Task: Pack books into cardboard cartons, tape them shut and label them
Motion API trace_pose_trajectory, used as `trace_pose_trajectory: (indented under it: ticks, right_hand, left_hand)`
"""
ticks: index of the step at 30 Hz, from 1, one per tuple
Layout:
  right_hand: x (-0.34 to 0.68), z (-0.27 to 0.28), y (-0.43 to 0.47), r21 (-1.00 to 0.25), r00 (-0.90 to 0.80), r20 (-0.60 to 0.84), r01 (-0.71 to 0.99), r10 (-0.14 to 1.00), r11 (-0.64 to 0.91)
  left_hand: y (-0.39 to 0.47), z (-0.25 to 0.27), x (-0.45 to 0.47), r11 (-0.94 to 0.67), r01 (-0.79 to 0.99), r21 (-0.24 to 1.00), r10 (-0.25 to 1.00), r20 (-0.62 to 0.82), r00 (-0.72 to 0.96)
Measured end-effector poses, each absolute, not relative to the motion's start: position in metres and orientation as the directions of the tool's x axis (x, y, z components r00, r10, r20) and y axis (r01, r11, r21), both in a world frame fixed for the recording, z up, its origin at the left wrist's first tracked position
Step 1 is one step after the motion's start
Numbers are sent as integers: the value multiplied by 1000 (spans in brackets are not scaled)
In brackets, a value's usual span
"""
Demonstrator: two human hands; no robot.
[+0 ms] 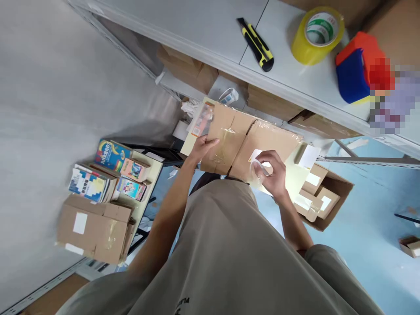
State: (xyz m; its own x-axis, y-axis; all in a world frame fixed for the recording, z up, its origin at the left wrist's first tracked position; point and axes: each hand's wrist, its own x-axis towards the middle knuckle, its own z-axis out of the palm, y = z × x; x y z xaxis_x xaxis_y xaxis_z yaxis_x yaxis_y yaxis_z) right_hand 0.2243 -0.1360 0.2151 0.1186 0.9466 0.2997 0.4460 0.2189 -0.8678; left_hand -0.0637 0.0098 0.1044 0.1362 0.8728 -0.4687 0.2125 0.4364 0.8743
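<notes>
Pale surface (pixel 294 177) bearing cardboard (pixel 277 139); your left hand (pixel 201 148) apparently steadying edge, finger grip unclear; your right hand (pixel 276 174) pinching translucent strip (pixel 261 167), fingers clamped.

A packing room or stockroom, it seems: beyond a taped brown cardboard carton (pixel 262 142), a pale grey shelf (pixel 197 22) carries a thick yellow tape roll (pixel 304 50) and a black-and-yellow utility knife (pixel 257 47). Colourful stacked books (pixel 88 183) sit left of the carton; a brown open-topped box (pixel 340 199) of small cardboard packages (pixel 330 202) stands right of it.
</notes>
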Motion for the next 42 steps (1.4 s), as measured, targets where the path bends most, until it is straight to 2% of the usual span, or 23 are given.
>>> trace_pose_trajectory:
  ticks: [2, 5, 7, 10, 13, 16, 18, 21, 26, 30, 33, 36, 39, 42]
  right_hand:
    - [225, 213, -132, -880, 136, 298, 421, 945, 218]
    - [225, 209, -126, -890, 160, 287, 410, 945, 201]
    - [224, 206, -122, -902, 176, 231, 408, 957, 143]
    - [217, 202, -115, -932, 194, 79, 362, 978, 3]
    - [205, 202, -108, -957, 182, -37, 276, 983, -87]
    - [190, 205, -101, -978, 142, -112, 160, 983, -135]
    - [180, 208, -96, -980, 102, -171, 85, 980, -180]
    - [164, 215, -88, -974, 37, -221, 37, 975, -222]
    - [131, 232, -71, -972, -48, -225, 86, 973, -220]
    - [96, 241, -57, -960, -40, -249, 147, 968, -240]
    - [71, 246, -46, -966, -46, -201, 174, 979, -190]
    - [51, 251, -33, -954, -76, -145, 276, 986, -119]
    - [33, 254, -19, -909, -140, -107, 414, 984, -40]
    - [14, 254, -5, -837, -173, -49, 545, 984, 54]
  left_hand:
    - [20, 94, -51, 356, 341, 870, 912, -403, 76]
    - [19, 105, -41, 153, 418, 895, 981, -189, 46]
    - [3, 133, -37, 27, 353, 935, 985, -85, 149]
    - [-31, 188, -31, -76, 250, 965, 932, -21, 362]
    - [-53, 223, -23, -175, 297, 939, 933, 62, 354]
    - [-50, 222, -22, -65, 232, 970, 970, 7, 244]
    - [-39, 212, -28, 99, 77, 992, 973, -113, 202]
    - [-24, 203, -46, 325, -116, 939, 932, -297, 208]
    - [-6, 202, -78, 573, -295, 765, 820, -532, 212]
    - [14, 196, -103, 756, -416, 505, 651, -651, 391]
    - [30, 190, -124, 826, -426, 369, 553, -674, 489]
    - [44, 188, -144, 837, -441, 323, 532, -668, 520]
    - [52, 186, -164, 825, -446, 346, 551, -663, 506]
    - [55, 182, -184, 810, -381, 445, 582, -693, 426]
